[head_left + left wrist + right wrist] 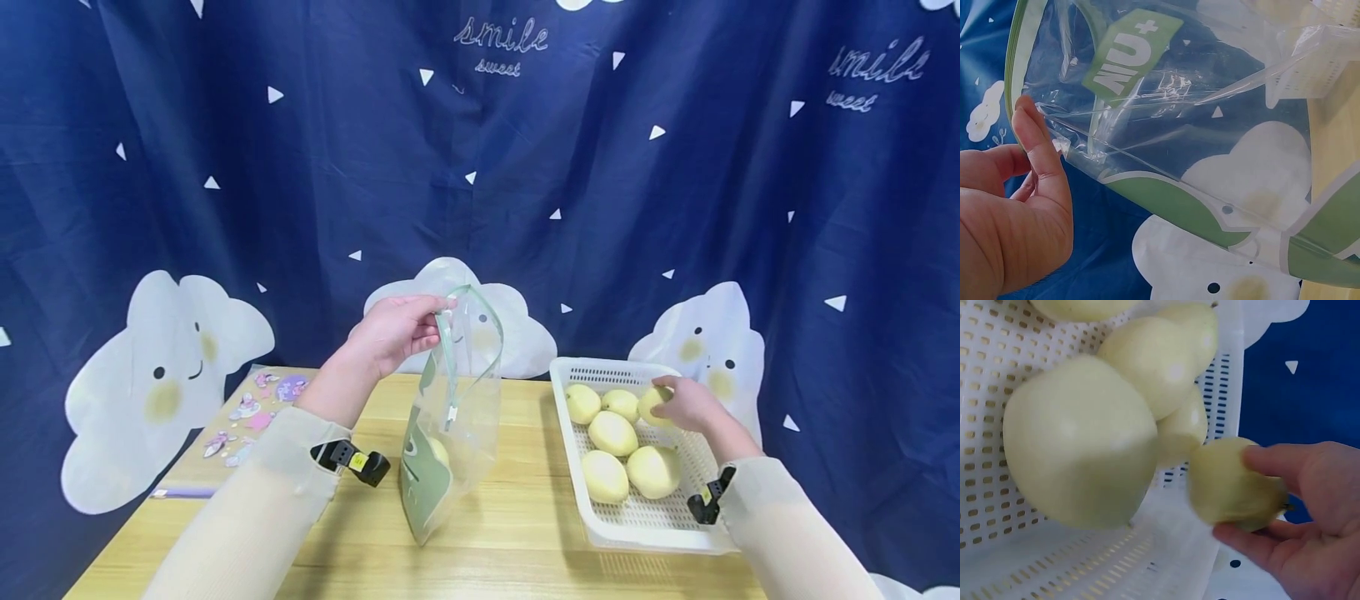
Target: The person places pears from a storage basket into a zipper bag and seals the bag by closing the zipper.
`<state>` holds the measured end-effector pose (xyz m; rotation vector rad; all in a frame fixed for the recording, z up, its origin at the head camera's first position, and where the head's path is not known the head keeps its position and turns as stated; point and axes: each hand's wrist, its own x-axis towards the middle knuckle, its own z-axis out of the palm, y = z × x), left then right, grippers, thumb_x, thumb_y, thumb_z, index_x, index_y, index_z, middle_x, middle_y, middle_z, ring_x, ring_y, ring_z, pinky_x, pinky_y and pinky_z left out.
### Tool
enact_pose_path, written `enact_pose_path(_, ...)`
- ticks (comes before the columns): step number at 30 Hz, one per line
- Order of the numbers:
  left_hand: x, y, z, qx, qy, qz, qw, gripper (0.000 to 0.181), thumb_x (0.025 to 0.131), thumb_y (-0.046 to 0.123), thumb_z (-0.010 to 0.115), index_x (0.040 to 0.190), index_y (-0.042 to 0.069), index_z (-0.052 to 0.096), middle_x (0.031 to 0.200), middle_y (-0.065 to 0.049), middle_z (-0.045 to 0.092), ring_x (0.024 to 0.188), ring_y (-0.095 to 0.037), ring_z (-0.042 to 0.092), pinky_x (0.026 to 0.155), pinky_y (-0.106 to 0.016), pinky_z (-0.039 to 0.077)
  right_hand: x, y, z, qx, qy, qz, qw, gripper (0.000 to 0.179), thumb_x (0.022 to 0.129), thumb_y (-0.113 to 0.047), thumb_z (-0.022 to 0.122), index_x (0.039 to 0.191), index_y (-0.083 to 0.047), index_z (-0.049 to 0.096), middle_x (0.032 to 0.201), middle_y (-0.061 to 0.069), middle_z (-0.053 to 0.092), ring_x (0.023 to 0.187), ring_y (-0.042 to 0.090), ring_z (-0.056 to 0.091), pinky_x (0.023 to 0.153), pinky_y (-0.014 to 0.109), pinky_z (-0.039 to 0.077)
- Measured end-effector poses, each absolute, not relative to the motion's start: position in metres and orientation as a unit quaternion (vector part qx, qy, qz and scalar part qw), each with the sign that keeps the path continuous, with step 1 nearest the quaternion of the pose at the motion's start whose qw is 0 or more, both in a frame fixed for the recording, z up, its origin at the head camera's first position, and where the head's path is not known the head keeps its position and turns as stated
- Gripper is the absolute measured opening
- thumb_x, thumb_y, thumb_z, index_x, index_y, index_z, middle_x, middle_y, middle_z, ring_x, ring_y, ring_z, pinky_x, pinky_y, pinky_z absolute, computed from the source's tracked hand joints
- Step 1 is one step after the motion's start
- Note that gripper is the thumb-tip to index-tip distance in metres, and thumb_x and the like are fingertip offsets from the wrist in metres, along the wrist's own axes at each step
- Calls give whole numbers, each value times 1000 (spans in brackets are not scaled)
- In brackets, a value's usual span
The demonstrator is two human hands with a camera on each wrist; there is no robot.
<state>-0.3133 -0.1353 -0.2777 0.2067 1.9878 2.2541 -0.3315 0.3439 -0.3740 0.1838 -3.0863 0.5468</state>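
Your raised left hand (396,331) pinches the clear bag (454,425) near its top. Your right hand (693,406) reaches over the basket (637,539), fingers grasping 1 yellow fruit (1225,481).

navy curtain (337,167) with smiling white clouds (123,417), wood-grain table (525,517), flat patterned pouch (238,427)

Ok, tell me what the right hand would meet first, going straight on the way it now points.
Beyond the held fruit, the right hand would probably meet the neighbouring fruit near the far side of the white basket; its height is hard to judge, so it might pass above that.
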Motion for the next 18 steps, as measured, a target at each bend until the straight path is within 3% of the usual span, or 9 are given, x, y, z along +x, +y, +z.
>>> enact_pose_path(8, -311, -135, -277, 70, 657, 748, 68, 17, 107, 19, 71, 109, 3, 78, 72, 3, 69, 64, -6, 64, 67, -14, 60, -332, 325, -367, 47, -963, 242, 108, 66, 105, -19, 70, 162, 2, 45, 153, 41, 52, 138, 61, 52, 115, 73, 43)
enact_pose_path(14, -310, -136, -276, 67, 660, 745, 68, 17, 107, 19, 72, 93, 15, 81, 72, 3, 69, 64, -6, 64, 68, -14, 60, -326, 303, -354, 60, -952, 262, 149, 66, 105, -20, 71, 164, -2, 45, 158, 37, 51, 138, 55, 53, 115, 71, 43)
enact_pose_path(18, -309, -136, -275, 70, 664, 741, 69, 19, 107, 20, 71, 91, 16, 81, 73, 3, 69, 65, -6, 65, 69, -14, 61, -323, 289, -346, 64, -940, 287, 171, 67, 106, -21, 72, 166, -6, 45, 160, 35, 50, 138, 52, 53, 114, 70, 44)
